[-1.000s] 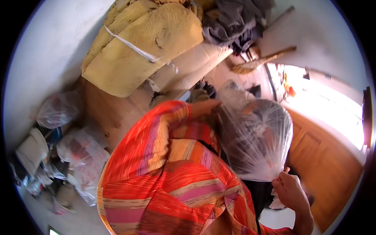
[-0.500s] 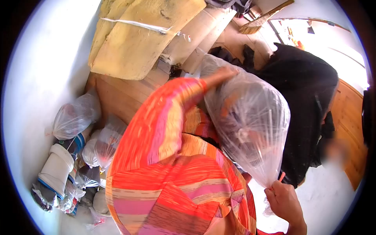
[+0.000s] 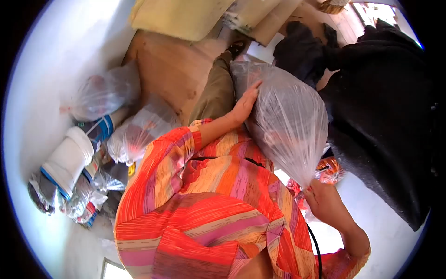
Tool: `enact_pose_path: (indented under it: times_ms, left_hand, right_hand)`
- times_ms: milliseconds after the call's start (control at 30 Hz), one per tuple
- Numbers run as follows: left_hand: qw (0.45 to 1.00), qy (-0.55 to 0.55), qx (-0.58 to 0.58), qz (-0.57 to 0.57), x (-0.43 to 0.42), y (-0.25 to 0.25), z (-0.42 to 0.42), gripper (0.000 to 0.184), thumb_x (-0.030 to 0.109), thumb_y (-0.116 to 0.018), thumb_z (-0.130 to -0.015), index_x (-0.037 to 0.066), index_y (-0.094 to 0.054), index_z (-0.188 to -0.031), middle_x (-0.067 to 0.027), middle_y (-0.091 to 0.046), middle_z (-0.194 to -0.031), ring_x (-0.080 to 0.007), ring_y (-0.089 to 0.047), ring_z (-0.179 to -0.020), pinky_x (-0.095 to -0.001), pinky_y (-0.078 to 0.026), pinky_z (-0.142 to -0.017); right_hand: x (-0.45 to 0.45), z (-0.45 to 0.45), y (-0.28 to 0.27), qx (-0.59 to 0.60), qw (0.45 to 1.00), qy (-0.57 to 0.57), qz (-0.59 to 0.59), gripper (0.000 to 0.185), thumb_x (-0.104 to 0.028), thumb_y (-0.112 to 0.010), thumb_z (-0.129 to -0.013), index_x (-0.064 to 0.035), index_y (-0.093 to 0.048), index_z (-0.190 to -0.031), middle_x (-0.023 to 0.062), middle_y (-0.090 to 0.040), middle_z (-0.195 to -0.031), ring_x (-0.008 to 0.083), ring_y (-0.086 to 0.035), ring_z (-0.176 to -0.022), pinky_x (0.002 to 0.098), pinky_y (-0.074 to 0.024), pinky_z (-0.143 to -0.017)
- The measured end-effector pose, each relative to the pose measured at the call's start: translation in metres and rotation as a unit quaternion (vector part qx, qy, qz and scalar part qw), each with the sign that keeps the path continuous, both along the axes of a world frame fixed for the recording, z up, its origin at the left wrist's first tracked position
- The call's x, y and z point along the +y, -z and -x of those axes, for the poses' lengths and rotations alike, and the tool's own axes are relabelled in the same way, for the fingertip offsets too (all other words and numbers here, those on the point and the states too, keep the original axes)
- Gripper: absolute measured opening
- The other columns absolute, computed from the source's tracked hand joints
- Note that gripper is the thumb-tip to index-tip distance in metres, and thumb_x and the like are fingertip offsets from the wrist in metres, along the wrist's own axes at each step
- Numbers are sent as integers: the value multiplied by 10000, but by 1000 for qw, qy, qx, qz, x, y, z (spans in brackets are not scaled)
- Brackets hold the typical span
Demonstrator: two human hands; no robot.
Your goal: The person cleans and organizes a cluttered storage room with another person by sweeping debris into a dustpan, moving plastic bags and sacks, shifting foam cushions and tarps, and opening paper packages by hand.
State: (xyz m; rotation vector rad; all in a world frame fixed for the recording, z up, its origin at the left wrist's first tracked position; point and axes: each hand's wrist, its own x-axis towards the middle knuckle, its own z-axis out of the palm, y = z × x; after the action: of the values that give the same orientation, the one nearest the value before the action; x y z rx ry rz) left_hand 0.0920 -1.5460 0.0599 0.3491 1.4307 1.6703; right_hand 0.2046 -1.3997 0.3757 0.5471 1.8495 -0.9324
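Observation:
A large clear plastic bag (image 3: 290, 118), filled out and tilted, lies against my front. Its contents are blurred by the film. My left hand (image 3: 245, 106) rests on the bag's left side with fingers stretched out, touching without gripping. My right hand (image 3: 324, 201) is closed around the gathered neck of the bag at its lower end. Below the neck, a small clear packet with red and orange contents (image 3: 330, 170) shows partly behind the bag.
Filled clear bags (image 3: 107, 93) stand along the left wall beside a white container (image 3: 69, 156). Large black cloth (image 3: 376, 121) hangs at the right. Yellow foam sheets (image 3: 179, 18) lie at the back on the wooden floor (image 3: 162, 69).
My left hand has slid down and back along the bag's side. The bag and my right hand have shifted slightly left and up in view, and the camera has tilted downward.

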Motion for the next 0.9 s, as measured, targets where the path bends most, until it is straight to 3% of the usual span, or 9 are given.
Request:
enact_pose_path:
  times_ms: [67,167,267,400,433,533,567,667,900]
  left_hand:
    - [999,-33,-11,18,-33,14,-16,469,313,-275,-928,-4,-340,-1268,-127,-372,-1290,-216,-305,-1215,-277,-193,-1013]
    - [986,-95,-132,24,-106,19,-29,489,331,-286,-926,-1,-316,-1283,-108,-341,-1314,-195,-280,-1226,-271,-177,-1020]
    - [991,-115,-48,42,-139,8,-20,495,330,-287,-925,0,-294,-1294,-107,-321,-1327,-194,-269,-1232,-270,-170,-1023]
    - [977,-200,-71,16,-199,23,-26,514,321,-281,-924,-16,-241,-1311,-124,-302,-1335,-200,-247,-1247,-278,-154,-1030]
    - [983,-173,-58,24,-231,21,-18,633,429,-254,-913,-15,-111,-1341,-130,-216,-1369,-206,-192,-1269,-299,-134,-1041]
    - [978,-183,-13,94,-273,37,-23,651,443,-253,-908,-23,-109,-1339,-145,-186,-1378,-216,-158,-1281,-303,-113,-1046]
    - [969,-218,-4,115,-282,46,-26,542,309,-302,-911,-27,-185,-1320,-174,-213,-1364,-272,-179,-1280,-314,-133,-1040]
    - [945,-309,-12,105,-298,69,-22,536,290,-306,-910,-24,-173,-1323,-184,-223,-1354,-283,-186,-1275,-328,-135,-1039]
    - [911,-365,53,187,-376,125,-30,526,240,-337,-908,-5,-152,-1335,-188,-230,-1340,-294,-215,-1253,-335,-162,-1027]
  right_hand:
    - [-29,-13,17,53,998,-33,23,218,-157,-501,-815,37,-467,-723,218,-514,-606,376,-517,-567,396,-387,-497]
    - [-101,-21,30,33,999,27,33,213,-166,-500,-816,35,-488,-744,216,-522,-622,378,-519,-579,391,-389,-505]
    - [-128,12,27,20,1000,-9,21,216,-171,-504,-813,37,-494,-757,215,-527,-635,378,-519,-583,389,-390,-507]
    - [-188,45,36,67,995,-76,25,212,-175,-501,-817,26,-469,-758,238,-510,-604,407,-515,-594,440,-391,-519]
    - [-217,59,39,52,995,-80,17,216,-174,-501,-812,28,-471,-743,240,-507,-609,406,-515,-600,441,-391,-525]
    - [-240,79,63,58,990,-126,-30,216,-171,-498,-810,29,-473,-731,243,-508,-609,406,-517,-604,441,-395,-531]
    - [-247,89,70,52,987,-142,-53,219,-172,-496,-809,29,-475,-726,240,-507,-605,404,-520,-605,443,-395,-532]
    - [-259,112,100,128,964,-222,-70,204,-165,-491,-809,15,-473,-713,229,-506,-594,392,-524,-599,450,-394,-538]
    - [-316,114,175,163,945,-271,-82,159,-149,-486,-803,-6,-473,-735,198,-530,-592,373,-539,-591,445,-415,-539]
